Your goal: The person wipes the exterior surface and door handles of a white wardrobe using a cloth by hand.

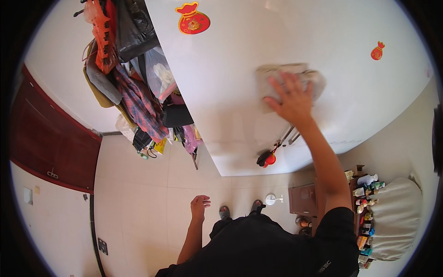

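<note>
My right hand [292, 98] lies with spread fingers on a beige cloth [264, 74], pressing it flat against a white upright panel [221, 86]. The cloth is folded in places and slightly blurred. Two red money-bag stickers are on the panel, one at the upper left [193, 20] and a smaller one [377, 51] at the right. Below the cloth, long metal pieces [286, 134] hang against the panel beside a red ornament [270, 160] and a black item. My left hand [199, 207] hangs low over the floor, fingers loosely bent, holding nothing.
Left of the panel hang plastic bags [104, 45], a plaid shirt [138, 104] and a black bag [177, 116]. A dark red door [52, 138] stands far left. At right are a brown cabinet [304, 200], several bottles [367, 179] and a pale cushion [396, 221]. A small white stand [271, 199] is near my feet.
</note>
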A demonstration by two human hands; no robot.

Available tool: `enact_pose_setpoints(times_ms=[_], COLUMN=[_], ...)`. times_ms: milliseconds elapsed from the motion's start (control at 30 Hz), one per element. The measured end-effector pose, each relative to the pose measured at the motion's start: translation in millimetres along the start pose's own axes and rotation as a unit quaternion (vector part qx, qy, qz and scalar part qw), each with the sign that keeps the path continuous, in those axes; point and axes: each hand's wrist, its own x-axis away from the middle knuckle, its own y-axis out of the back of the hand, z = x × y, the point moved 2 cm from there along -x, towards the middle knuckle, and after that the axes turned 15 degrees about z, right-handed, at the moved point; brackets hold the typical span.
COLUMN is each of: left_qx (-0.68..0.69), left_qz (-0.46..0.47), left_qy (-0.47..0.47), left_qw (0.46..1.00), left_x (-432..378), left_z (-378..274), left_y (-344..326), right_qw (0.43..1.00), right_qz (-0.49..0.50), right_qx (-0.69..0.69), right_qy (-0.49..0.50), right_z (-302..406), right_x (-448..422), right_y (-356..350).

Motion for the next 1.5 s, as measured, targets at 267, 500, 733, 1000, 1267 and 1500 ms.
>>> enact_pose_setpoints(times_ms=[267, 500, 733, 1000, 1267, 1500], left_qx=[0.016, 0.008, 0.015, 0.017, 0.022, 0.015], left_qz=[-0.003, 0.012, 0.010, -0.001, 0.012, 0.005], left_qy=[0.013, 0.009, -0.012, 0.011, 0.011, 0.017], left_qw=[1.000, 1.000, 1.000, 1.000, 1.000, 1.000], left_x=[2.8, -3.8, -7.0, -7.5, -11.0, -7.2], left_z=[5.8, 2.8, -3.4, 12.0, 12.0, 12.1], left_y=[7.1, 0.7, -1.7, 8.1, -1.1, 5.0], right_qw=[0.985, 0.997, 0.995, 0.971, 0.996, 0.995], right_qz=[-0.148, -0.068, -0.083, -0.206, -0.068, 0.068], right_qx=[0.027, 0.029, -0.033, 0.051, 0.060, 0.007], right_qy=[-0.081, -0.011, -0.038, -0.113, 0.010, 0.068], right_z=[-54.1, 15.0, -15.1, -5.5, 42.3, 94.2], right_x=[-146.9, -115.5, -86.6, -228.4, -161.2, -14.5], right_y=[112.6, 70.2, 64.8, 136.5, 90.6, -12.4])
